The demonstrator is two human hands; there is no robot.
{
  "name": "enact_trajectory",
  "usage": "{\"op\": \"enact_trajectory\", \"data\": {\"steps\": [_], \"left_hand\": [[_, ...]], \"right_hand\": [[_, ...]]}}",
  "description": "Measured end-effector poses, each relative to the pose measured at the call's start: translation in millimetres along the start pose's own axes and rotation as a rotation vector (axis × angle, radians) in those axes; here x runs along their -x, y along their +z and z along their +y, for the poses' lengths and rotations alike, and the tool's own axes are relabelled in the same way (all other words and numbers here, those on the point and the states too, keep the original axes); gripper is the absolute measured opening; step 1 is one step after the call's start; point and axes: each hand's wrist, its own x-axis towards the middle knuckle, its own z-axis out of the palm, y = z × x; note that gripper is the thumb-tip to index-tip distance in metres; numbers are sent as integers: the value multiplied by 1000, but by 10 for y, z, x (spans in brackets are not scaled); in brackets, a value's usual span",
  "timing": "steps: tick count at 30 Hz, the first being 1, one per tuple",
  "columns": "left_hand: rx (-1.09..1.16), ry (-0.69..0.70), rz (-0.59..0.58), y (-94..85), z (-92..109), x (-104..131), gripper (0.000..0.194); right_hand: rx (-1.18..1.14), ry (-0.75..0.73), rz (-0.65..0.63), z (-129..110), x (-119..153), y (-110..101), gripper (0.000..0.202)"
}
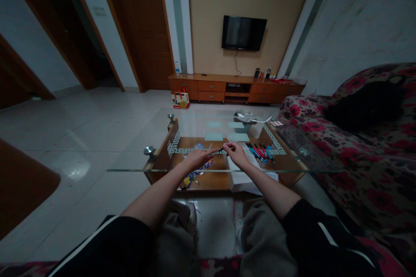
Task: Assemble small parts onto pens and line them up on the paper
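Observation:
Over the glass table, my right hand pinches a small dark piece, possibly a pen cap or pen end. My left hand is stretched out flat to the left of it, its fingertips near the dark piece; whether they touch it is too small to tell. Several blue, red and black pens lie in a loose group to the right of my right hand.
The glass tabletop has a shelf below with colourful packets and a white box. A basket stands towards the far right side. A flowered sofa is at the right.

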Motion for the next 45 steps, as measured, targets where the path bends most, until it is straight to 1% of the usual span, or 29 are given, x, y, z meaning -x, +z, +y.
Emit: {"op": "enact_trajectory", "data": {"steps": [7,11,14,17,20,24,26,30,33,38,45], "left_hand": [[22,20,9,33,-25,-9,48],[44,19,10,44,-41,-8,44],[48,7,13,51,-46,-4,43],[48,4,4,45,-41,0,42],[45,1,-10,22,-31,6,42],[44,1,-11,-13,-14,14,42],[50,5,-13,-25,-6,18,42],[61,-4,-7,-18,-3,22,41],[58,-8,-2,7,-17,27,40],[51,11,11,29,-36,30,40],[50,-6,1,15,-23,32,40]], "right_hand": [[-14,-2,10,-42,13,-1,40],[-3,-4,64,-64,-8,-52,42],[41,-12,136,-76,-52,-148,44],[118,-39,240,-62,-98,-283,40],[224,-85,275,-14,-115,-430,34],[439,-141,231,72,-96,-601,29],[559,-163,177,109,-78,-652,29],[727,-182,25,154,-45,-671,32],[811,-182,-46,171,-35,-654,35],[872,-174,-52,183,-26,-646,35],[905,-172,-55,174,-5,-639,35]]}}
